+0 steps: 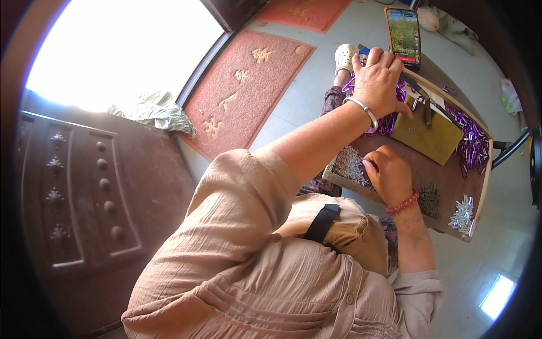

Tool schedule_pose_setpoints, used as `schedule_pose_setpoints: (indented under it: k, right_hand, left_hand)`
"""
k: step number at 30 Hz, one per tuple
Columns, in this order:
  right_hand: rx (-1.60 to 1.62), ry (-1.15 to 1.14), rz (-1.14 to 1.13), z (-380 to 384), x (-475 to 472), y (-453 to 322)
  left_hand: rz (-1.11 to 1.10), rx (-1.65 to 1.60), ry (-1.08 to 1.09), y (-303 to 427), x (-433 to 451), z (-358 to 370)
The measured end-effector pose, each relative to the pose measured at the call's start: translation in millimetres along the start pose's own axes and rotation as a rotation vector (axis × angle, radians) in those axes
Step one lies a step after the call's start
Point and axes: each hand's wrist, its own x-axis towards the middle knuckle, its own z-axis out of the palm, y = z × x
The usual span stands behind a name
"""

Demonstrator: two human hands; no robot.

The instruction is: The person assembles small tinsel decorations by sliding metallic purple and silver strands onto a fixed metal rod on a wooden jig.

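Observation:
My left hand (378, 80) reaches across the far left of the wooden tray (482, 203), palm down over purple metal carabiner-like hooks (386, 123); what its curled fingertips touch is hidden. Beside it, a lever tool (427, 108) stands on a brass-coloured metal plate (427, 133). My right hand (388, 171) is at the tray's near edge, thumb and forefinger together by a pile of small silvery metal parts (353, 165); I cannot tell if a small part is between them. More purple hooks (472, 142) lie heaped at the right, beyond dark small parts (430, 200) and silvery pins (462, 215).
A lit phone (403, 38) stands upright past the tray's far edge. A foot in a cream clog (346, 57) rests on the floor behind my left hand. A red mat (254, 89) lies by the doorway, next to a dark panelled door (161, 169).

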Motion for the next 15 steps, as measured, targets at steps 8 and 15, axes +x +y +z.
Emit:
schedule_pose_setpoints:
  k: [8, 15]
  right_hand:
    - [-0.049, 0.008, -0.004, 1.8, -1.3, -1.0]
    - [-0.097, -0.062, 0.022, 4.4, 0.8, -1.8]
  left_hand:
    - [-0.001, -0.007, 0.004, -0.1, -0.9, 0.2]
    - [-0.007, -0.019, -0.01, 0.1, 0.0, -1.3]
